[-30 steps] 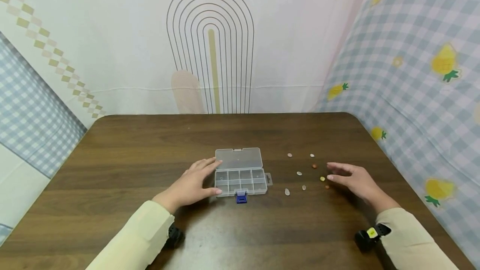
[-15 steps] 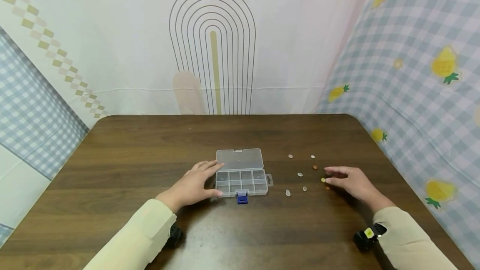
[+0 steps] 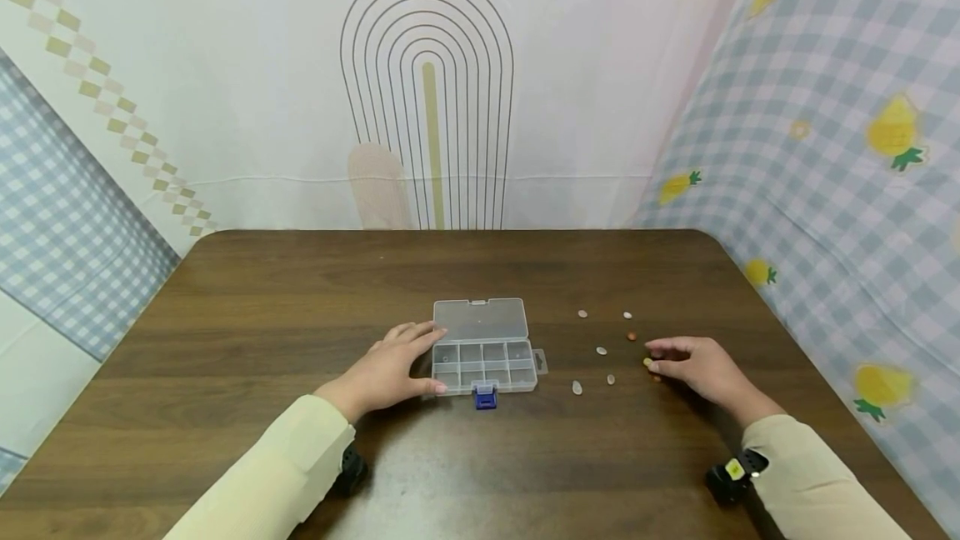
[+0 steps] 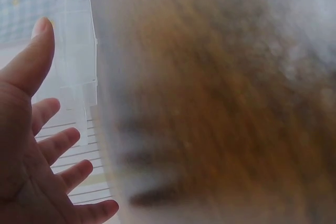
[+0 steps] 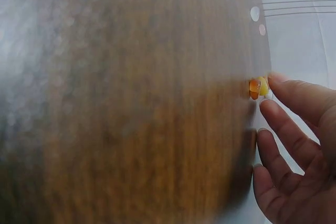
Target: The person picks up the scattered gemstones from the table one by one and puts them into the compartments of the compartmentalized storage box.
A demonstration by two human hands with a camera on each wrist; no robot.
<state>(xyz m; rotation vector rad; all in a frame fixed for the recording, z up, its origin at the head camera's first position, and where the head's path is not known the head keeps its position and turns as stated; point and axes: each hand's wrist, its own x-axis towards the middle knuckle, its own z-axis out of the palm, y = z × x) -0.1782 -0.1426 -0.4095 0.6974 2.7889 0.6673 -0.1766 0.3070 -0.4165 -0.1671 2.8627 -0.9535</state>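
Observation:
A clear plastic compartment box (image 3: pixel 483 386) lies with its lid folded back and a blue latch (image 3: pixel 485 398) at its front. My left hand (image 3: pixel 393 365) rests at the box's left side, thumb at the front corner and fingertips by the lid hinge. My right hand (image 3: pixel 693 365) is low over the table at the right. Its thumb tip is right at a small yellow stone (image 3: pixel 647 362), with the index fingertip a little apart above it. An orange stone (image 5: pixel 254 87) lies beside the yellow one, partly hidden under the hand in the head view.
Several small pale stones (image 3: pixel 577 387) are scattered between the box and my right hand, with a reddish-brown stone (image 3: pixel 632 337) among them. A clear hanging tab (image 3: pixel 540 361) sticks out from the box's right side. Patterned cloth (image 3: pixel 810 148) hangs behind and beside the wooden table (image 3: pixel 300 273).
My right hand has moved slightly left and down, bringing its thumb to the yellow stone. My left hand stays at the box.

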